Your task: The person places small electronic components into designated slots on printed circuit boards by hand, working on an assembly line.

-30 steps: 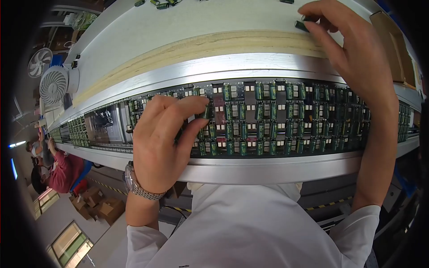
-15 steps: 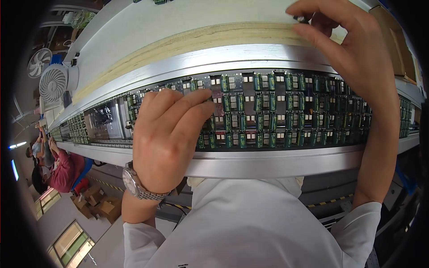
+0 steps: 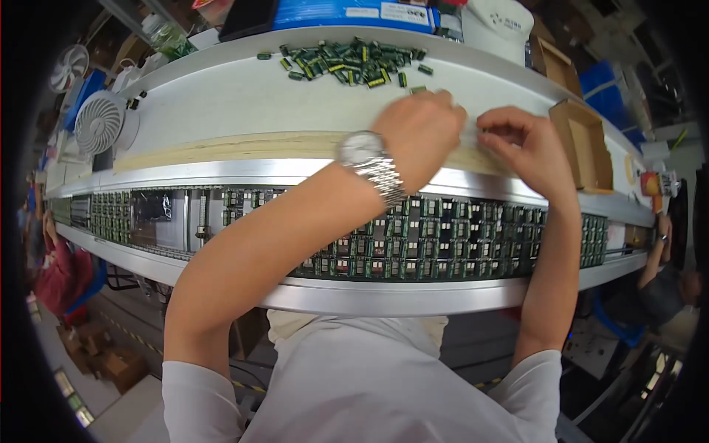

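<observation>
My left hand, with a metal watch on its wrist, reaches over the white work surface near the loose green capacitors. Its fingers are curled and smeared by motion, so whether they hold anything does not show. To its right my right hand pinches a small dark capacitor between thumb and fingertips. Below both hands runs a metal-railed line with circuit boards, crowded with green capacitors and small pale blocks. My left forearm covers part of these boards.
A wooden strip lies along the far rail. White fans stand at left, an open cardboard box at right. Behind the pile are a blue box and a white container. Other people sit at both ends.
My left hand has left the boards and moved up and right toward the capacitor pile. My right hand sits lower in view, still pinching. The view has shifted, showing the pile and more at right.
</observation>
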Tool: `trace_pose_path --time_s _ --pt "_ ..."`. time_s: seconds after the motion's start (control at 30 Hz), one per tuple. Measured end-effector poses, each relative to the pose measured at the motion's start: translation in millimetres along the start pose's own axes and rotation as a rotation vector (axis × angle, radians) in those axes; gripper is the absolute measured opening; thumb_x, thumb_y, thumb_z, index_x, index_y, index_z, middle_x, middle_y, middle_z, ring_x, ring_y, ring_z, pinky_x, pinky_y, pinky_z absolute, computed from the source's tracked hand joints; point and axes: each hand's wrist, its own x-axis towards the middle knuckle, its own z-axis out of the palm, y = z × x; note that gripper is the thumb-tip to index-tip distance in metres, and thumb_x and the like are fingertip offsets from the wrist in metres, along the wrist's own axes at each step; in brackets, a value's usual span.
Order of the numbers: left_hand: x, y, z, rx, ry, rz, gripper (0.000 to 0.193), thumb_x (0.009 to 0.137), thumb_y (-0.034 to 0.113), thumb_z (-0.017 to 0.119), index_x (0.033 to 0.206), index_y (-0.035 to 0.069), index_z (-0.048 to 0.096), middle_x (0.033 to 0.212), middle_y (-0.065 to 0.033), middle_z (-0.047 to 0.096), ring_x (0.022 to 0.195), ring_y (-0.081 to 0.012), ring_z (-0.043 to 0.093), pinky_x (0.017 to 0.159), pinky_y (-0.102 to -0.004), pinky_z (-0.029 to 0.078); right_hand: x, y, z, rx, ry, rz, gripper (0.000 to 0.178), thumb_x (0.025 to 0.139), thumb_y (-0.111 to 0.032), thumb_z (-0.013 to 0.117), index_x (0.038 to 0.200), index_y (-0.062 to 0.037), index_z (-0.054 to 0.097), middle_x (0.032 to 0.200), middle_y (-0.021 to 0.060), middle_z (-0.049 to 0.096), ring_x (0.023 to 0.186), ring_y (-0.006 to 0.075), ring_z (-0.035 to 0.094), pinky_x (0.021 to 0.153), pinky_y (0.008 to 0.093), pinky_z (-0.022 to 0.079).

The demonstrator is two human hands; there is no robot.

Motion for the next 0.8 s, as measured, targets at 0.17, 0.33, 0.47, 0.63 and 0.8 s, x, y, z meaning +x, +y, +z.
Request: trace_pose_path --time_s 0.17,0.33,0.47,0.63,0.8 --pt "5 -13 4 0.089 -0.084 0.136 0.006 0.091 0.007 0.07 0.087 0.002 0.071 0.092 -0.0108 0.069 0.085 -0.029 0.066 0.082 -0.0392 0.057 -5 -3 9 0.082 0.027 -0.149 0.015 0.088 0.007 0.074 0.103 0.0049 0.079 0.107 0.0091 0.072 0.091 0.0141 0.065 0.081 0.0233 0.054" --pt "-35 -51 -55 -0.047 0.056 -0.117 0.01 0.092 0.007 0.07 0.088 -0.001 0.075 0.093 -0.0089 0.071 0.081 -0.0224 0.066 0.078 -0.034 0.056 -16 -35 23 0.062 0.008 -0.295 0.016 0.086 0.006 0.075 0.101 0.0048 0.079 0.11 0.0072 0.072 0.089 0.0155 0.067 0.079 0.0247 0.055" --pt "-66 -71 -98 -0.286 0.0 -0.4 0.012 0.093 0.005 0.07 0.1 -0.001 0.078 0.096 -0.0055 0.072 0.082 -0.0159 0.066 0.076 -0.0287 0.056 -39 -75 68 -0.012 -0.205 -0.296 0.018 0.08 0.01 0.08 0.096 0.0034 0.079 0.108 0.0098 0.073 0.091 0.0193 0.067 0.082 0.0269 0.055" --pt "-84 -86 -114 -0.47 -0.098 -0.688 0.017 0.091 0.001 0.072 0.106 0.0 0.079 0.101 -0.0028 0.074 0.085 -0.011 0.065 0.074 -0.0244 0.054 -46 -81 100 -0.092 -0.243 -0.33 0.019 0.078 0.011 0.081 0.096 0.004 0.079 0.111 0.0106 0.077 0.093 0.0199 0.07 0.081 0.0268 0.055" --pt "-85 -93 -104 -0.528 -0.026 -0.462 0.022 0.094 0.0 0.067 0.113 -0.007 0.075 0.097 -0.0121 0.075 0.071 -0.0127 0.062 0.064 -0.0244 0.052 -47 -68 107 -0.055 -0.174 -0.258 0.018 0.079 0.01 0.081 0.095 0.0037 0.08 0.111 0.0118 0.079 0.094 0.0213 0.072 0.081 0.0272 0.056"
